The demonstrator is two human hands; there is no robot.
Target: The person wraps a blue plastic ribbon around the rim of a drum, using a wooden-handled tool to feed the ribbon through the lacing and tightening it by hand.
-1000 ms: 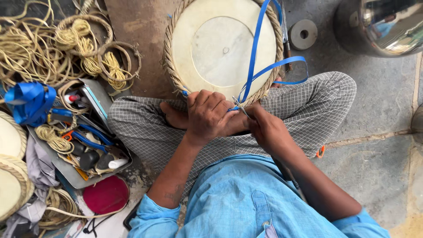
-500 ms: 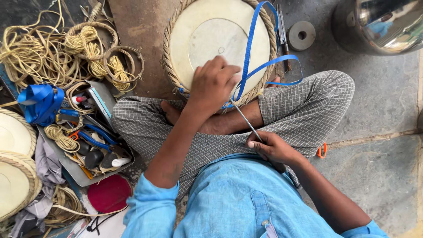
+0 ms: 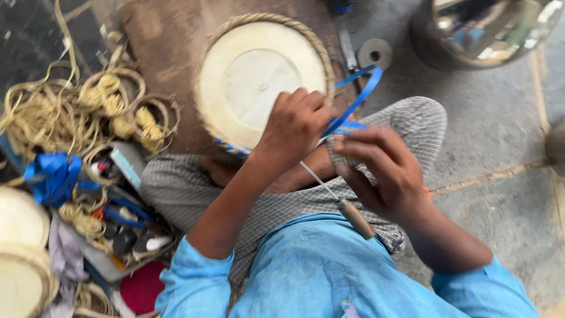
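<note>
Nearest the camera, the person in the light blue shirt (image 3: 306, 277) is sitting cross-legged in checked grey trousers (image 3: 406, 129). The right hand (image 3: 385, 174) is curling around a thin metal awl with a wooden handle (image 3: 355, 218), its handle pointing back toward the shirt and its shaft running up toward the round woven tray (image 3: 262, 79). Just beyond the awl, the left hand (image 3: 294, 126) is resting on the near rim of the tray, fingers closing on a blue plastic strip (image 3: 359, 97) that is looping out to the right of the tray. The tray itself is lying flat on a brown board (image 3: 170, 53), pale in the middle with a braided straw edge. To the left of the tray, coils of straw rope (image 3: 88, 112) are lying beside a blue ribbon bundle (image 3: 53, 176) and a box of small tools (image 3: 120, 229). To the right of the tray, a small metal disc (image 3: 375, 54) is sitting on the floor, and farther right a shiny steel pot (image 3: 488, 29) is standing.
</note>
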